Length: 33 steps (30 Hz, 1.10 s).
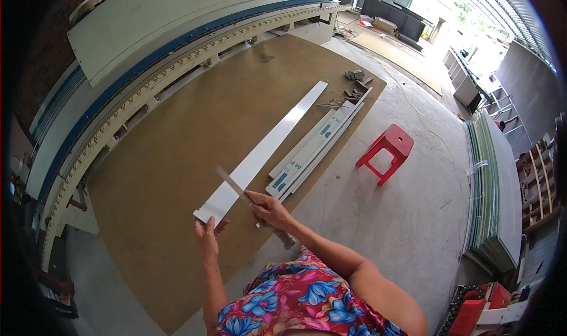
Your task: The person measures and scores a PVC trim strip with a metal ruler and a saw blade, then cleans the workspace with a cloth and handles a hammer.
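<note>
So, the long machine (195,51) runs along the left side of the brown board (177,153). Stacked sheets (485,194) stand well off to the board's right. Over the board's middle there's the white strip (274,136), its near end pinched in the left hand's (208,232) grip. Printed strips (310,150) lie on the board's right side, with the red stool (393,150) right of it. The right hand's (270,210) grip is closed round a blurry long tool (232,183) above the board.
</note>
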Available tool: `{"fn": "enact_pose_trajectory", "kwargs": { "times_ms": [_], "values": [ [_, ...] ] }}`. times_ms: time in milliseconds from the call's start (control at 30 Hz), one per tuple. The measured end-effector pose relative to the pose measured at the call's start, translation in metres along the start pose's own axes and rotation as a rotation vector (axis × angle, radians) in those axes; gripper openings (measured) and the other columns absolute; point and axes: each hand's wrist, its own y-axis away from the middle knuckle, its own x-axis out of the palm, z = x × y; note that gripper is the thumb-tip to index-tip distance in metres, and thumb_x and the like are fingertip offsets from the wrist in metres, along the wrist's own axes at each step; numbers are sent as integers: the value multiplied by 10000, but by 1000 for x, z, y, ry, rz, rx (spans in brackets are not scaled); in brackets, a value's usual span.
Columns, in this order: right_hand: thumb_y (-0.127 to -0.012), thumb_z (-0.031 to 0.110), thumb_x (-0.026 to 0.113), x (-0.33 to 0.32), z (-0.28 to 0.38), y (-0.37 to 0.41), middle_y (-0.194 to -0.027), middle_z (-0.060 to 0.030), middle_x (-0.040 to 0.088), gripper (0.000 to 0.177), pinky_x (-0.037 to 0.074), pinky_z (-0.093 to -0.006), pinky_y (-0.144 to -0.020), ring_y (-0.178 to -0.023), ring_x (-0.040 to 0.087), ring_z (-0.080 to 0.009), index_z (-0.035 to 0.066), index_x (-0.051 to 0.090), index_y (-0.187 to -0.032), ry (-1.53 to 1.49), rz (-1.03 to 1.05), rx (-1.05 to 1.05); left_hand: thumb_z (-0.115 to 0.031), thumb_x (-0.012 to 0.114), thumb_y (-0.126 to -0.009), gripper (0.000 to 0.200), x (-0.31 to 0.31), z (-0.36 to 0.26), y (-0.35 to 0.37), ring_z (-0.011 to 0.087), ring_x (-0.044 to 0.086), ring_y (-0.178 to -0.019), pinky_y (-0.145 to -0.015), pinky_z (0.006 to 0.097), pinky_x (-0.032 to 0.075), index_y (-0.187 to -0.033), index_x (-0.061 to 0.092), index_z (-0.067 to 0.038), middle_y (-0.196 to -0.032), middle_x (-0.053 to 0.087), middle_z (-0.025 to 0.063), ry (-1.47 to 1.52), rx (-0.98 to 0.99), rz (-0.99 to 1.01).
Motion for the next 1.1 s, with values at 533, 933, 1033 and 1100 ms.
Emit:
{"fn": "enact_pose_trajectory", "kwargs": {
  "times_ms": [533, 933, 1033, 1100],
  "values": [
    [-800, 59, 508, -80, 3, 6, -907, -116, 532, 518, 448, -385, -721, -843, 546, -278, 259, 448, -1275, 957, -287, -356, -108, 498, -834, 449, 50, -54, 14, 174, 566, -813, -552, 292, 541, -1254, 340, -83, -1101, 472, 89, -26, 171, 43],
    [-779, 1, 468, -190, -11, -83, -836, -147, 492, 547, 448, -374, -690, -769, 521, -301, 260, 483, -1261, 954, -183, -419, -187, 435, -887, 363, 105, -105, 0, 145, 560, -717, -423, 231, 453, -1219, 401, -45, -1012, 517, 87, -246, 340, -176],
    [-774, 7, 463, -259, -20, -121, -857, -170, 514, 531, 450, -398, -704, -789, 544, -325, 264, 507, -1237, 968, -351, -286, -175, 464, -852, 409, 107, -110, -2, 152, 575, -748, -407, 220, 444, -1225, 391, -22, -1056, 526, 136, -210, 330, -210],
    [-782, 36, 471, -304, -32, -148, -851, -182, 529, 500, 448, -404, -720, -827, 555, -349, 272, 523, -1219, 921, -484, -240, -176, 507, -813, 474, 114, -113, -3, 165, 580, -792, -426, 216, 454, -1240, 381, -11, -1132, 504, 178, -149, 377, -177]
  ]
}}
